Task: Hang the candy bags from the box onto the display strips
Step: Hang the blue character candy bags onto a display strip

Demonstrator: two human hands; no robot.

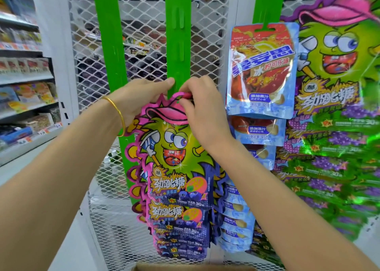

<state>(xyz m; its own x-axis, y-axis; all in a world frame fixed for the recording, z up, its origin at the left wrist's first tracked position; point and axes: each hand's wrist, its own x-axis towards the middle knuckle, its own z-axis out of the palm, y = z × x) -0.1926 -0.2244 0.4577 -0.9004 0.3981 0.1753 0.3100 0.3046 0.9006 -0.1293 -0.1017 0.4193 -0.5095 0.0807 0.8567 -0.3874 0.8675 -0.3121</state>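
Observation:
A pink and purple candy bag (172, 147) with a green cartoon face is held up against the middle green display strip (177, 44). My left hand (139, 98) pinches the bag's top left and presses its thumb on the strip. My right hand (202, 110) grips the bag's pink top edge at the strip. Several matching bags (178, 229) hang below it on the same strip. The cardboard box (193, 267) shows only its rim at the bottom edge.
An empty green strip (107, 34) hangs to the left. The right strip (267, 1) carries blue and red candy bags (261, 69), with green grape bags (333, 137) further right. All hang on a white wire mesh panel (207, 24). Stocked shelves (24, 98) stand at left.

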